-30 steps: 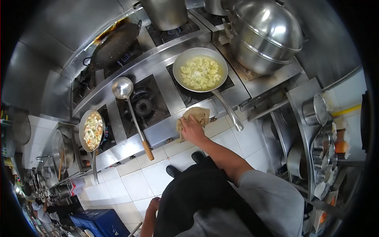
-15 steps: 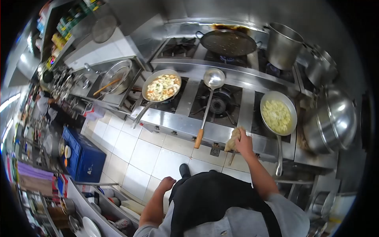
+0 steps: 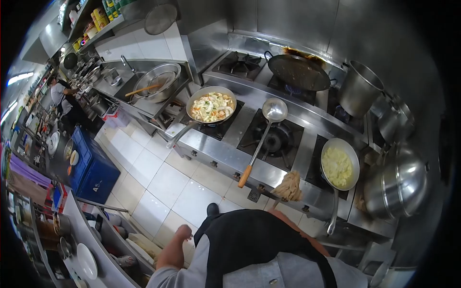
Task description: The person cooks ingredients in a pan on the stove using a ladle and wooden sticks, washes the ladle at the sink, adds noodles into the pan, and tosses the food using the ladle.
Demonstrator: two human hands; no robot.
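My left hand (image 3: pixel 183 233) hangs beside the apron above the tiled floor, its fingers loosely curled with nothing seen in them. Only the forearm of my right arm shows at the apron's front; the hand itself is hidden behind the apron. Just beyond that arm, a crumpled beige cloth (image 3: pixel 289 186) lies on the stove's front edge. A ladle (image 3: pixel 275 111) with a wooden handle rests across the middle burner. To its left, a frying pan (image 3: pixel 192 126) holds a sauced mixture with white pieces. At right, another pan (image 3: pixel 356 165) contains pale yellow chunks.
Behind the burners stand a dark wok (image 3: pixel 300 72) and a tall steel pot (image 3: pixel 362 89). A domed steel vessel (image 3: pixel 398 182) is at right. A basin (image 3: pixel 170 89) sits by the sink. Left are a blue bin (image 3: pixel 96 165), shelves and a co-worker (image 3: pixel 62 101) farther off.
My right hand has let go of the cloth and drawn back behind the apron; the cloth stays on the stove edge. My left hand has lowered slightly. The view has shifted and turned.
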